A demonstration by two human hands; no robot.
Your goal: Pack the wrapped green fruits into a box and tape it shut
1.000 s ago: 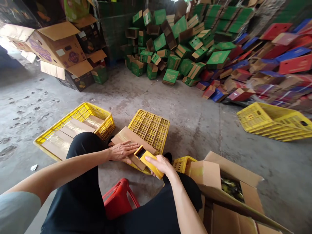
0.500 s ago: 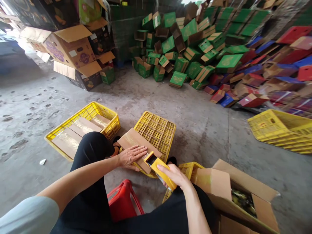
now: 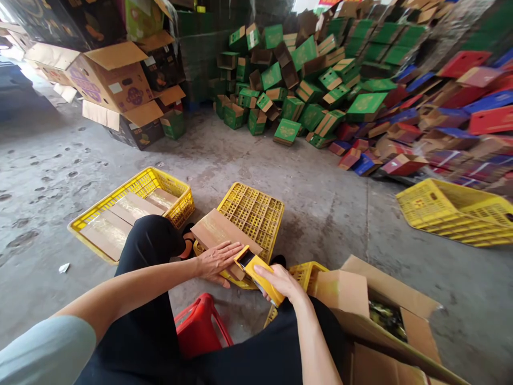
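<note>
A small cardboard box (image 3: 222, 229) with clear tape on its top lies on an upturned yellow crate (image 3: 252, 211) in front of me. My left hand (image 3: 217, 262) rests flat on the box's near side, fingers stretched out. In my right hand (image 3: 280, 280) is a yellow tape dispenser (image 3: 256, 270), gripped by its body. Its front end sits at the right end of the box, close to my left fingertips. The underside of the dispenser, where tape meets box, is hidden from me.
Left of my knee, a yellow crate (image 3: 186, 206) holds several taped boxes. An open carton (image 3: 348, 299) with dark packets stands at right. Between my legs is a red stool (image 3: 196, 331). Another yellow crate (image 3: 425, 206) lies farther right. Green boxes (image 3: 286, 131) are heaped behind.
The view has shifted slightly, so the surroundings sit a little farther left. My right hand and the tape dispenser have moved slightly closer to my left hand, which stays on the box.
</note>
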